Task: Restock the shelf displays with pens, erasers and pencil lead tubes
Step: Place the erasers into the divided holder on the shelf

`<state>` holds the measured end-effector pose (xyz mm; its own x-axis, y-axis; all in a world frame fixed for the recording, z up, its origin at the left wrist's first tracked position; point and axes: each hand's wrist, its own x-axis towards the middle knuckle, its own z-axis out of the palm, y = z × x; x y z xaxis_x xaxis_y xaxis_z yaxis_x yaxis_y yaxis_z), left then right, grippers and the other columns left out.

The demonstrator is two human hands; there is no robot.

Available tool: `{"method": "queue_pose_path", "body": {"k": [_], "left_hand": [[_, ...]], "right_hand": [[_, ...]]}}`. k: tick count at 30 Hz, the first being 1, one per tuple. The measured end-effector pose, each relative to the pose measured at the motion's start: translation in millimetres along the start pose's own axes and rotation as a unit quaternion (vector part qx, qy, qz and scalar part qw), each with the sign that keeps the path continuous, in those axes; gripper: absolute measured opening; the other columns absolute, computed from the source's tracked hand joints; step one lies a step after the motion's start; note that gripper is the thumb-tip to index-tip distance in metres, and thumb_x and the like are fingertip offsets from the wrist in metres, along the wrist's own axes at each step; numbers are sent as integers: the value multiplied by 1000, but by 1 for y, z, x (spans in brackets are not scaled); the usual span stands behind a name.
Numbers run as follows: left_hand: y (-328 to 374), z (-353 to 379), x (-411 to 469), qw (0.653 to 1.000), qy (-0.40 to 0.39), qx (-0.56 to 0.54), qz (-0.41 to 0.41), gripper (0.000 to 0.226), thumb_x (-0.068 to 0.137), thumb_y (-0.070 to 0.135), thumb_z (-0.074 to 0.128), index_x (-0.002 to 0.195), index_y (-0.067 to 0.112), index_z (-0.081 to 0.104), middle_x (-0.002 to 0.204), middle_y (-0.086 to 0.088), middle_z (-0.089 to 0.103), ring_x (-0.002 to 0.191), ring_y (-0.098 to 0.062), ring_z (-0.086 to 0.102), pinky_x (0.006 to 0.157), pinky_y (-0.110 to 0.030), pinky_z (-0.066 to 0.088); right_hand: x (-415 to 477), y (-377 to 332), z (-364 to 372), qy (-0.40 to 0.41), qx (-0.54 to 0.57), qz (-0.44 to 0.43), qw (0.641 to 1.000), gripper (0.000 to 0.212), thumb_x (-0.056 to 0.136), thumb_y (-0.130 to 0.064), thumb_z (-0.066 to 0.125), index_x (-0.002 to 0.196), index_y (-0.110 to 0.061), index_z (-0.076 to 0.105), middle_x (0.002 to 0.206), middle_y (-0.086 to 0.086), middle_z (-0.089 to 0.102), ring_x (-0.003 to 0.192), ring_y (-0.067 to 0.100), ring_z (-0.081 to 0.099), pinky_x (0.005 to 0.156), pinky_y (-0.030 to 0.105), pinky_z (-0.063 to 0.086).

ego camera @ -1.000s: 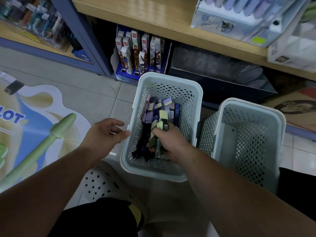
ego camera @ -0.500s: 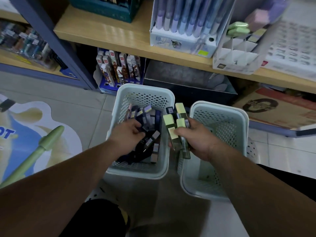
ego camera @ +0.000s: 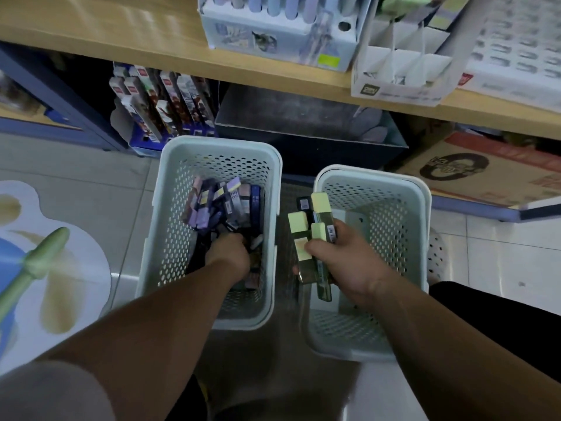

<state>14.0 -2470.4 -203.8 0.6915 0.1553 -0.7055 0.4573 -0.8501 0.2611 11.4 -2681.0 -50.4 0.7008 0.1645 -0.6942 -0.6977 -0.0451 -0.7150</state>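
We see a floor (ego camera: 91, 161) of pale grey tiles, partly covered on the left by a large printed sticker (ego camera: 76, 268) that shows a green pen. A light wooden shelf (ego camera: 121, 34) runs across the top, beside a dark blue post (ego camera: 69, 103). Below the shelf, in shadow, are a dark open box (ego camera: 288, 117) and a brown carton (ego camera: 491, 171). The light is dim.

The left basket (ego camera: 170, 189) and right basket (ego camera: 425, 208) are matt perforated plastic. The lead tubes (ego camera: 318, 214) are glossy dark plastic with matt pale-green caps. The shelf board (ego camera: 121, 41) is smooth wood-grain. The display box (ego camera: 394, 92) and the carton (ego camera: 485, 165) are matt cardboard. The floor tiles (ego camera: 501, 253) are smooth and semi-glossy.
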Motion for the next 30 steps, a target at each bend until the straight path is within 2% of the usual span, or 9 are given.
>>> {"method": "queue_pose_path", "body": {"k": [4,8,11,16,19,22,24,27,30], "left_hand": [[8,-4,-1,999,-26,-10,-27,19,94,19,60,110,14,68,114,-12,66,100,-30,64,87,-41,56],[10,-5,-9,997,-16,-76,-12,17,94,26,61,105,14,66,116,-12,64,102,-29,62,89,-41,54],[6,-8,-18,983,13,-185,13,38,94,37,59,127,17,61,130,-7,60,114,-29,59,100,-43,50],[11,-36,-21,935,50,-352,-10,22,105,28,44,116,13,54,113,-8,64,97,-23,59,83,-32,44],[21,-61,-21,939,138,-314,-6,27,106,23,42,128,8,46,121,-19,61,111,-37,59,90,-38,45],[31,-80,-20,936,223,-273,2,32,107,24,38,132,6,48,125,-24,62,115,-40,60,94,-38,45],[35,-83,-15,933,237,-268,-32,30,104,20,43,130,6,51,123,-22,64,113,-39,61,91,-35,46],[29,-78,-12,926,241,-278,-90,43,97,11,50,140,10,46,123,-17,65,110,-37,63,78,-29,41],[18,-67,-13,925,252,-270,-89,52,93,6,54,143,14,41,114,-17,67,101,-36,65,73,-27,39]], "right_hand": [[0,-1,2,6,11,7,1000,23,94,3,59,115,-4,64,97,20,75,75,36,72,67,44,60],[0,-1,3,8,15,10,1000,23,94,2,58,116,-4,64,97,18,75,74,34,72,63,39,59],[1,-1,5,3,33,15,999,25,95,3,57,117,-5,63,96,17,76,74,34,72,62,38,58],[2,-4,4,10,60,11,998,26,95,3,57,119,-4,63,98,18,75,77,36,72,65,38,59],[5,-7,5,19,76,1,997,23,95,5,56,114,-4,66,94,16,76,75,32,73,62,35,59],[10,-10,8,23,80,-6,997,25,95,6,55,115,-3,66,94,16,75,74,31,72,61,34,58],[12,-10,8,23,78,-8,997,26,94,6,55,116,-3,65,97,18,75,76,32,72,63,35,58],[14,-10,10,15,77,-8,997,26,94,5,56,117,-5,64,99,19,75,78,34,73,66,38,59],[14,-9,11,11,82,-5,997,25,95,5,56,116,-5,63,95,16,75,76,33,73,65,37,58]]}}
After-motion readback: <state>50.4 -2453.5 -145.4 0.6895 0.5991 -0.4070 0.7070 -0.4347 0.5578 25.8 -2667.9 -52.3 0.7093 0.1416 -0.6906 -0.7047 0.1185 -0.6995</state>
